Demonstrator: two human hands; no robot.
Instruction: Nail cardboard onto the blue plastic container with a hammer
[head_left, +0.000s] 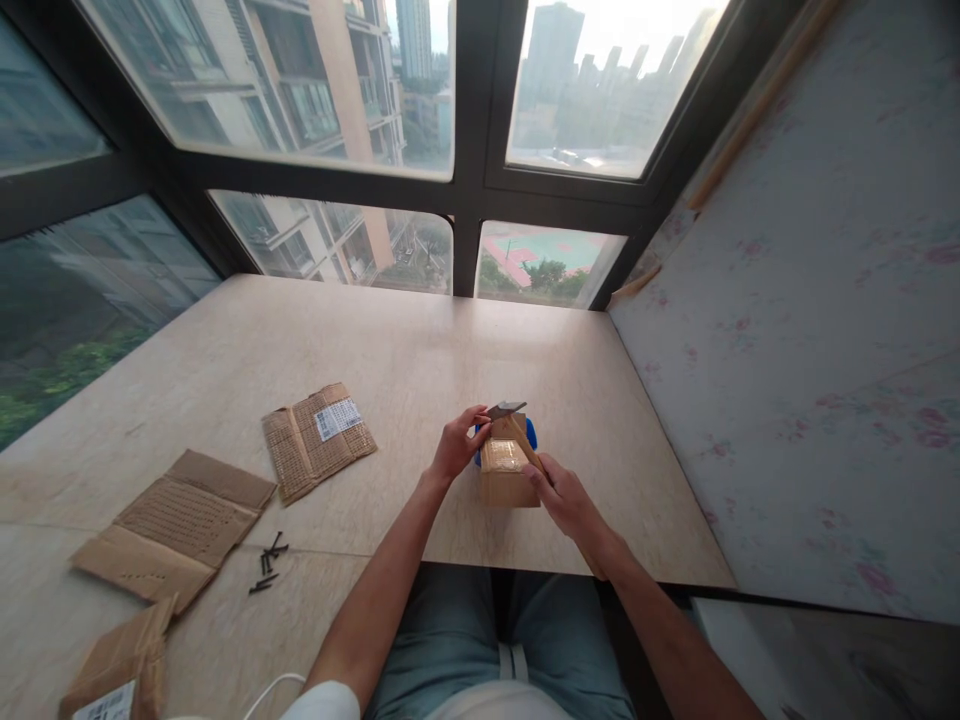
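Observation:
A small brown cardboard box (508,478) stands on the pale wooden table (420,360) right in front of me. Its top flaps are raised, and something blue (531,432) shows behind them. My left hand (457,443) pinches a grey flap or strip (505,409) at the top left of the box. My right hand (566,498) is closed on the box's right side, the thumb lying along its edge. What is inside the box is hidden.
Flattened cardboard pieces lie at the left: one with a white label (318,438), a larger one (178,524), a third near the edge (120,668). Several dark screws (268,562) lie between them. Big windows (300,110) face me; a wall (810,330) stands at right.

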